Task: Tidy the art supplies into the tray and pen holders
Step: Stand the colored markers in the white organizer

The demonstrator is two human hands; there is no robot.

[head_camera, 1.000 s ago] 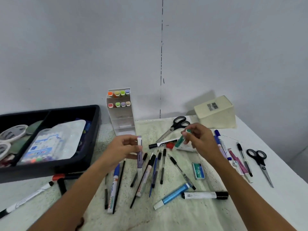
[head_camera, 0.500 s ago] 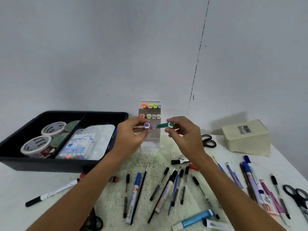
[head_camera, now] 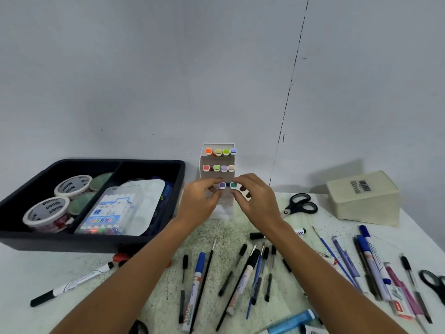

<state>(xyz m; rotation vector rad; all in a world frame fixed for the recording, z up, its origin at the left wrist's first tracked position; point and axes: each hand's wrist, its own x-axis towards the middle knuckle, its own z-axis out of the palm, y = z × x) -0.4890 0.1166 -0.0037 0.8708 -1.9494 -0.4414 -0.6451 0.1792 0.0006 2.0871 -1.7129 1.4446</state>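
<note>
Head camera looks forward, down at table [head_camera: 36, 273].

The hands [head_camera: 231, 201] hide the holder's [head_camera: 218, 145] lower tiers and both marker barrels. The right scissors [head_camera: 433, 283] and blue tube [head_camera: 292, 320] are cut off by the frame edges.

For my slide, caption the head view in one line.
Left hand and right hand slot a purple marker and a green marker into the white pen holder.
</note>
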